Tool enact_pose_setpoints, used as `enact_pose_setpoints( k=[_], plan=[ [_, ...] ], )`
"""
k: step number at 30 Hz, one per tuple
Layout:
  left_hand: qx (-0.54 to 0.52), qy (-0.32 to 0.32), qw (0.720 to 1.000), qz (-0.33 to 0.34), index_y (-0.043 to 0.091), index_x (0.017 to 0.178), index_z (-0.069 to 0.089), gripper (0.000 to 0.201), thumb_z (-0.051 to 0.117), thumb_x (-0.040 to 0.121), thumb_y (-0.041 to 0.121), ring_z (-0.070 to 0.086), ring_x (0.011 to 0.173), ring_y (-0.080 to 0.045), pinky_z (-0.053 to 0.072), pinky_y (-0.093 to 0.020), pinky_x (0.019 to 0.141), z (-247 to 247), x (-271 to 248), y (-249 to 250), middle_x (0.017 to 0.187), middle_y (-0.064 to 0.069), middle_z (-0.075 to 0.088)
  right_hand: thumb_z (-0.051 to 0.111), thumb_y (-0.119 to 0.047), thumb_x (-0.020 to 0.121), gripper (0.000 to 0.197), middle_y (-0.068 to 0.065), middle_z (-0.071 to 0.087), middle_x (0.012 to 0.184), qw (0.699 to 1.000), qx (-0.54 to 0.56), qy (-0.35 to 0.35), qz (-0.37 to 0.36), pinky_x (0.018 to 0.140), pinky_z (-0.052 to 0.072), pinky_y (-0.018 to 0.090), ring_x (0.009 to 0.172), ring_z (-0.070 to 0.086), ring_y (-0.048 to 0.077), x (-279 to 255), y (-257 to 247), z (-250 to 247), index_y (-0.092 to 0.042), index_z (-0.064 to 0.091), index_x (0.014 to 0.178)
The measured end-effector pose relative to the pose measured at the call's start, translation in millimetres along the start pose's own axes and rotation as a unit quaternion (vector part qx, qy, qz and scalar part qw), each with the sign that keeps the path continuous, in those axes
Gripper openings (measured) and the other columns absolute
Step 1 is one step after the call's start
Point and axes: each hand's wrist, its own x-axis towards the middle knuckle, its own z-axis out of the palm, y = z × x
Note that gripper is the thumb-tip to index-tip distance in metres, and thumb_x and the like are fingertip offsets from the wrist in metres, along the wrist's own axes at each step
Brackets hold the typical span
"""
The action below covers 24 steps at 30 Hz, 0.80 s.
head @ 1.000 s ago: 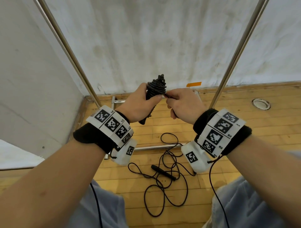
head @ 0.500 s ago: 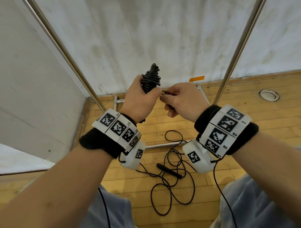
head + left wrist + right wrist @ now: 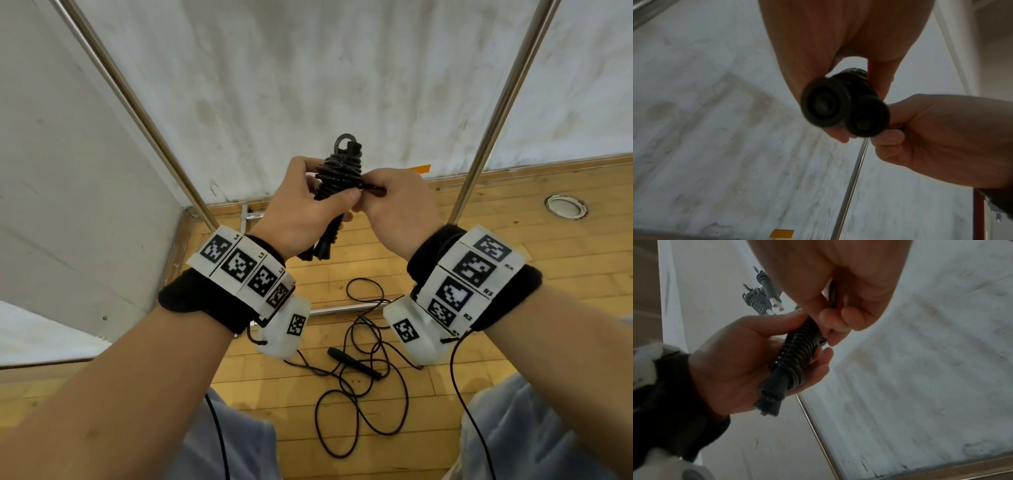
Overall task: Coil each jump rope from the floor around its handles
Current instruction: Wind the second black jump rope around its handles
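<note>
A black jump rope point(image 3: 339, 171) is wound tightly round its two handles point(image 3: 844, 107), held upright at chest height. My left hand point(image 3: 305, 209) grips the bundle round the handles point(image 3: 797, 350). My right hand point(image 3: 397, 205) pinches the last loop of cord point(image 3: 371, 187) against the coil's right side. A small loop sticks out at the bundle's top. On the wooden floor point(image 3: 513, 274) below lies a second black jump rope point(image 3: 363, 370), loose and tangled, with one handle point(image 3: 354, 362) showing in the middle.
Two slanted metal poles point(image 3: 144, 113) point(image 3: 496, 113) rise on either side before a white wall. A metal bar point(image 3: 342, 310) lies across the floor near the loose rope. A round floor fitting point(image 3: 565, 206) sits at the right. My knees fill the lower corners.
Both hands stayed together with the bundle. The right hand has brought the cord's end across the coil, and a small loop now shows at the top.
</note>
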Motion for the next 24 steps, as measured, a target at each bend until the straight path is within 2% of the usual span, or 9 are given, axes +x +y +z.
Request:
enact_pose_setpoints(
  k=[2, 4, 6, 9, 14, 16, 18, 21, 24],
  plan=[
    [-0.018, 0.009, 1.0, 0.001, 0.01, 0.117, 0.046, 0.038, 0.069, 0.086, 0.014, 0.07, 0.076, -0.025, 0.059, -0.044, 0.075, 0, 0, 1, 0.106, -0.016, 0.061, 0.056, -0.01, 0.086, 0.016, -0.008, 0.06, 0.069, 1.0, 0.019, 0.012, 0.002, 0.051, 0.037, 0.01, 0.054, 0.052, 0.003, 0, -1, -2, -0.014, 0.07, 0.094],
    [0.007, 0.018, 1.0, 0.022, 0.006, 0.109, 0.057, 0.029, 0.071, 0.085, 0.015, 0.068, 0.075, -0.024, 0.059, -0.042, 0.074, -2, 0, 3, 0.091, -0.012, 0.067, 0.058, -0.011, 0.085, 0.015, -0.009, 0.062, 0.068, 0.999, 0.038, 0.012, 0.002, 0.053, 0.042, 0.013, 0.052, 0.058, 0.003, -1, -2, -3, -0.015, 0.069, 0.094],
    [0.026, 0.039, 0.998, 0.033, 0.006, 0.104, 0.06, 0.03, 0.073, 0.082, 0.021, 0.066, 0.073, -0.019, 0.057, -0.037, 0.071, -3, 0, 4, 0.083, -0.007, 0.068, 0.058, -0.012, 0.086, 0.014, -0.007, 0.068, 0.072, 0.998, 0.067, -0.006, -0.008, 0.057, 0.051, 0.021, 0.056, 0.064, 0.003, -5, -3, -3, -0.022, 0.069, 0.088],
    [0.009, 0.066, 0.998, 0.018, 0.011, 0.109, 0.048, 0.042, 0.075, 0.08, 0.026, 0.068, 0.077, -0.02, 0.058, -0.038, 0.07, -2, 2, 3, 0.094, -0.007, 0.065, 0.057, -0.011, 0.089, 0.023, -0.006, 0.07, 0.079, 0.993, 0.109, -0.027, -0.031, 0.068, 0.055, 0.026, 0.068, 0.068, 0.007, -8, -6, -4, -0.032, 0.066, 0.086],
    [-0.028, 0.063, 0.998, 0.001, 0.012, 0.114, 0.039, 0.042, 0.068, 0.088, 0.026, 0.063, 0.059, -0.011, 0.056, -0.029, 0.059, 2, 1, 0, 0.093, -0.005, 0.062, 0.045, -0.005, 0.094, 0.029, -0.002, 0.071, 0.089, 0.99, 0.126, -0.053, -0.048, 0.074, 0.056, 0.024, 0.077, 0.069, 0.009, -11, -9, -4, -0.026, 0.066, 0.097],
    [-0.04, 0.055, 0.998, -0.004, 0.013, 0.117, 0.036, 0.041, 0.065, 0.09, 0.022, 0.062, 0.061, -0.01, 0.055, -0.028, 0.059, 4, 2, -1, 0.095, -0.004, 0.061, 0.042, -0.004, 0.095, 0.033, 0.0, 0.071, 0.09, 0.99, 0.117, -0.055, -0.048, 0.079, 0.056, 0.031, 0.08, 0.069, 0.014, -12, -8, -3, -0.027, 0.065, 0.099],
    [-0.078, 0.031, 0.996, -0.021, 0.014, 0.12, 0.034, 0.039, 0.06, 0.092, 0.015, 0.062, 0.065, -0.012, 0.054, -0.028, 0.058, 4, 3, -2, 0.095, -0.004, 0.06, 0.042, -0.003, 0.095, 0.034, -0.005, 0.07, 0.087, 0.99, 0.126, -0.047, -0.039, 0.079, 0.056, 0.031, 0.079, 0.068, 0.014, -12, -6, -3, -0.03, 0.064, 0.099],
    [-0.111, 0.015, 0.993, -0.034, 0.015, 0.121, 0.038, 0.033, 0.055, 0.093, 0.01, 0.063, 0.072, -0.016, 0.056, -0.034, 0.066, 5, 5, -2, 0.097, -0.005, 0.058, 0.044, -0.002, 0.094, 0.031, -0.01, 0.068, 0.087, 0.988, 0.149, -0.037, -0.025, 0.077, 0.056, 0.024, 0.072, 0.068, 0.006, -9, -4, -4, -0.026, 0.064, 0.1],
    [-0.067, 0.03, 0.997, -0.011, 0.015, 0.123, 0.043, 0.045, 0.06, 0.083, 0.027, 0.064, 0.088, -0.017, 0.056, -0.039, 0.079, 5, 4, -1, 0.103, -0.003, 0.06, 0.047, -0.003, 0.093, 0.035, -0.009, 0.069, 0.084, 0.987, 0.156, -0.033, -0.017, 0.075, 0.057, 0.023, 0.071, 0.069, 0.006, -8, -5, -4, -0.032, 0.065, 0.085]
  ],
)
